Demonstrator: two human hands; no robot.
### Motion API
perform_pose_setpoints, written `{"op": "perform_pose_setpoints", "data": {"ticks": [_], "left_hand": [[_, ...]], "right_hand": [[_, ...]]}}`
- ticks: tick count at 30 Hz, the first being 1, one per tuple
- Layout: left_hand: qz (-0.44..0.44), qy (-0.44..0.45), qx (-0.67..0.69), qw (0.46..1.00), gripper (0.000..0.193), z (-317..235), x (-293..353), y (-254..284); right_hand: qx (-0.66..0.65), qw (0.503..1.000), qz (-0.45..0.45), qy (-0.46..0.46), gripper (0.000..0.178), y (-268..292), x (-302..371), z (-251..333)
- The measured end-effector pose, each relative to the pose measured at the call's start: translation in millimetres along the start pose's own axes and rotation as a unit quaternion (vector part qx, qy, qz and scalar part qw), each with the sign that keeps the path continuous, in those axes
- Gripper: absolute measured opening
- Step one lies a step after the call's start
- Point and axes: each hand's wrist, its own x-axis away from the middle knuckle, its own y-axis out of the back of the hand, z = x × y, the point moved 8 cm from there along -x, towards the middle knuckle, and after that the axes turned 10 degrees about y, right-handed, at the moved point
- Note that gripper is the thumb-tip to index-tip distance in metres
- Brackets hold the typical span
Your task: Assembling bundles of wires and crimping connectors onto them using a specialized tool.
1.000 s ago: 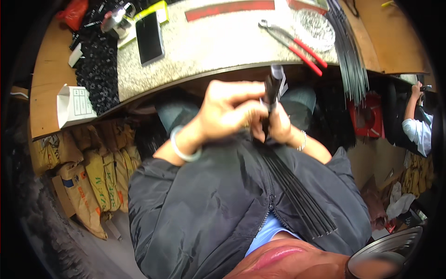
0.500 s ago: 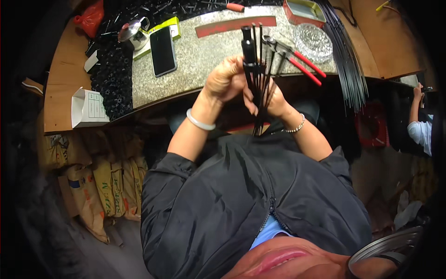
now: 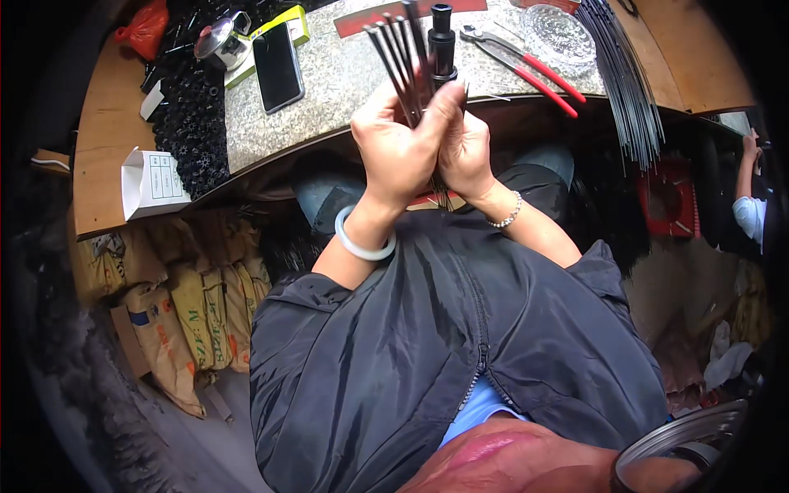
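Observation:
My left hand [image 3: 400,156] is closed around a fan of several thin black rods [image 3: 393,66], whose tips point up and spread to the left. Beside them stands a black stepped tube [image 3: 442,45] with a collar near its lower part, held upright at my right hand [image 3: 467,156]. That hand is closed too, pressed against the left one below the collar. Thin rod ends come out under both hands toward my lap. How the rods join the tube is hidden by my fingers. Red-handled pliers [image 3: 526,70] lie on the stone slab just right of the tube.
A phone [image 3: 278,67], a lidded metal pot [image 3: 222,45] and a pile of small black parts [image 3: 193,123] are at the left. A glass ashtray [image 3: 559,37] and a bundle of long dark rods [image 3: 625,90] lie right. Another person's arm [image 3: 748,177] shows far right.
My left hand has shifted from the tube's side to wrap the thin rods, which now lean left, apart from the tube. Both hands have come together. The whole view has shifted slightly.

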Motion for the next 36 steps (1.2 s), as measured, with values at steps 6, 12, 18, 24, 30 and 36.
{"op": "perform_pose_setpoints", "data": {"ticks": [6, 12, 18, 24, 30, 36], "left_hand": [[0.034, 0.040, 0.160, 0.986, 0.019, 29, -8, 11], [0.064, 0.047, 0.218, 0.973, 0.020, 28, -9, 7], [0.057, 0.035, 0.211, 0.975, 0.024, 29, -6, 6], [0.077, 0.041, 0.225, 0.970, 0.026, 31, -8, 7], [0.053, 0.022, 0.217, 0.974, 0.025, 35, -6, 9], [0.034, 0.032, 0.212, 0.976, 0.025, 37, -6, 12]], "right_hand": [[-0.119, 0.991, -0.032, -0.057, 0.024, 0, -1, 14], [-0.199, 0.974, -0.077, -0.077, 0.012, 12, 2, 12], [-0.203, 0.973, -0.071, -0.087, 0.013, 10, -4, 15], [-0.260, 0.949, -0.073, -0.162, 0.014, 8, -8, -3], [-0.239, 0.956, -0.059, -0.161, 0.016, 2, -9, -4], [-0.236, 0.962, -0.047, -0.131, 0.018, 1, -10, 4]]}}
